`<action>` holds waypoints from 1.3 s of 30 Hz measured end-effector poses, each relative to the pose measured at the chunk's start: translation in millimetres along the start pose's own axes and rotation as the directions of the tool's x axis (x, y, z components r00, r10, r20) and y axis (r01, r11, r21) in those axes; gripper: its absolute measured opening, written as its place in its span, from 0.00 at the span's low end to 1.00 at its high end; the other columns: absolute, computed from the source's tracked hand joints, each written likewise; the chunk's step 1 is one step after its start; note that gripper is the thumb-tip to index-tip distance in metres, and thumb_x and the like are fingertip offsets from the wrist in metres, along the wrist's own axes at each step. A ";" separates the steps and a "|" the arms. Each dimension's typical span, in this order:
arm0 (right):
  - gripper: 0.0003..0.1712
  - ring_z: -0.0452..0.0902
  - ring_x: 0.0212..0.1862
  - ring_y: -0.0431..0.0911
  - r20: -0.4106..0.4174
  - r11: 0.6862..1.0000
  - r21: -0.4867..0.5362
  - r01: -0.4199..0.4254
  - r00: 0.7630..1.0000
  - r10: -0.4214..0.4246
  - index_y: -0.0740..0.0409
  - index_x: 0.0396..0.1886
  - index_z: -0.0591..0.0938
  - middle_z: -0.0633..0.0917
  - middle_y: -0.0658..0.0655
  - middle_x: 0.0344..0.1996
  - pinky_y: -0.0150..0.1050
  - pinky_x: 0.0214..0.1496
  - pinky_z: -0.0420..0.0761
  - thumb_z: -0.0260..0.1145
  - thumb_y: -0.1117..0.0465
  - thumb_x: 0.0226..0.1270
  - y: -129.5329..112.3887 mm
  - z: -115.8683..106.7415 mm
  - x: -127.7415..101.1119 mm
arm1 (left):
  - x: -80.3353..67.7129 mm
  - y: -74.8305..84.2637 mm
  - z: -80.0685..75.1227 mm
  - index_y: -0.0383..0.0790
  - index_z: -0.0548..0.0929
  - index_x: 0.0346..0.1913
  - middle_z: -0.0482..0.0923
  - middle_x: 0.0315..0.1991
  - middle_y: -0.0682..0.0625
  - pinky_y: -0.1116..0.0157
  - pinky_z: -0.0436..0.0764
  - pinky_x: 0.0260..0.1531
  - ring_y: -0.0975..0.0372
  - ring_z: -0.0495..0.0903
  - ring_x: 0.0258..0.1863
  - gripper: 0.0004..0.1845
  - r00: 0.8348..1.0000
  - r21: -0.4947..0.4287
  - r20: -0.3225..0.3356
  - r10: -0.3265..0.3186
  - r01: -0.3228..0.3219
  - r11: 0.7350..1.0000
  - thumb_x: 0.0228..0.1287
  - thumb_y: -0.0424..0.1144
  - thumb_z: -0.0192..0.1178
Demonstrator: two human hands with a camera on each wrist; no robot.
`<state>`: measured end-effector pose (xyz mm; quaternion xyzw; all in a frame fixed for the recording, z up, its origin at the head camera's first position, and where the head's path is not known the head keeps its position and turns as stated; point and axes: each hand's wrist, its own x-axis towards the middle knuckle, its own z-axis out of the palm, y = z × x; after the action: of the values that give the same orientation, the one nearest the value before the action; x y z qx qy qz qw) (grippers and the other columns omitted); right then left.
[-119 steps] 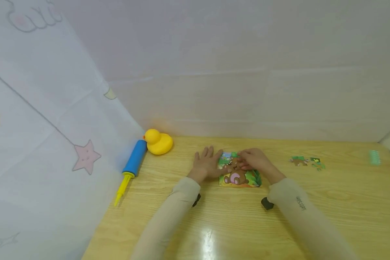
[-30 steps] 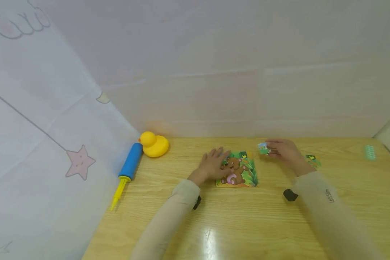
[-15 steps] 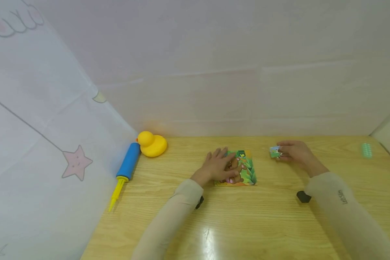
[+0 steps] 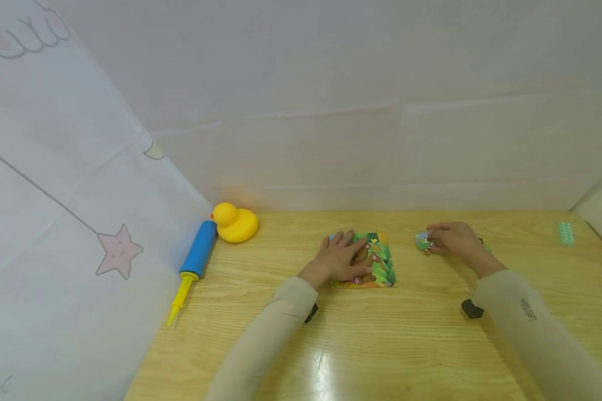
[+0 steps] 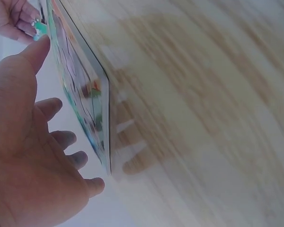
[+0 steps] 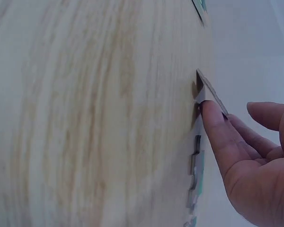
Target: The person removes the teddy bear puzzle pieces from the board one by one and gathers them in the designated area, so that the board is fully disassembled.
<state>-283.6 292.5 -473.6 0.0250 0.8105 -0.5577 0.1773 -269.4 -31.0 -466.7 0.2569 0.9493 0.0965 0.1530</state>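
Wood table [image 4: 381, 345]: puzzle [image 4: 378, 262] was pressed flat by open left hand [image 4: 343, 260]; one piece [image 4: 423, 240] was pinched by right hand [image 4: 454, 240], w/ others lying unplaced.

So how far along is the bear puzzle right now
Most of the bear puzzle looks assembled on the table, with the left hand resting flat on it. The right hand pinches a loose piece beside the puzzle. Other loose pieces lie by that hand; how many, I cannot tell.

Two hands on the table: one puzzle board [image 4: 381, 266], one loose puzzle piece [image 4: 422, 241], one rubber duck [image 4: 234, 222], one blue-and-yellow hand pump [image 4: 193, 263].
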 end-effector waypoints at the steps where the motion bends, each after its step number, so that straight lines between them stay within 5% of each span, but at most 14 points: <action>1: 0.32 0.84 0.46 0.36 -0.003 1.000 -0.014 0.005 1.000 -0.005 0.74 0.74 0.63 0.75 0.73 0.64 0.36 0.56 0.85 0.49 0.55 0.83 -0.1 -0.7 -0.9 | 0.3 0.7 0.2 0.61 0.51 0.82 0.40 0.84 0.47 0.39 0.44 0.79 0.47 0.40 0.83 0.43 1.000 0.005 0.001 0.000 0.000 1.000 0.71 0.68 0.52; 9: 0.35 0.78 0.64 0.64 0.007 0.991 -0.113 0.065 0.998 -0.064 0.78 0.73 0.62 0.72 0.80 0.66 0.44 0.58 0.85 0.45 0.50 0.85 -5.4 -4.9 -7.4 | 4.3 2.5 4.1 0.61 0.48 0.82 0.38 0.84 0.47 0.38 0.44 0.79 0.47 0.38 0.83 0.44 1.000 0.033 0.018 -0.019 0.018 0.999 0.71 0.70 0.49; 28: 0.34 0.76 0.65 0.66 0.030 0.987 -0.130 0.098 0.995 -0.095 0.74 0.74 0.63 0.72 0.78 0.67 0.43 0.60 0.84 0.44 0.50 0.85 -14.4 0.8 -11.3 | -2.1 -0.1 3.6 0.61 0.37 0.83 0.29 0.84 0.48 0.36 0.37 0.78 0.45 0.30 0.83 0.44 0.993 0.064 0.118 -0.032 0.025 0.998 0.73 0.73 0.38; 39: 0.32 0.85 0.53 0.52 0.068 0.993 -0.073 0.095 0.994 -0.090 0.74 0.72 0.66 0.77 0.77 0.62 0.41 0.51 0.88 0.47 0.52 0.85 -20.0 27.8 -3.4 | 1.7 0.0 6.9 0.65 0.35 0.82 0.27 0.84 0.50 0.37 0.35 0.78 0.47 0.28 0.83 0.45 0.987 0.087 0.145 -0.073 0.061 0.994 0.71 0.74 0.39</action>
<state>-278.0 260.1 -463.4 -0.0374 0.8252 -0.5346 0.1784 -268.5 -29.4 -473.5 0.2373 0.9467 0.0325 0.2155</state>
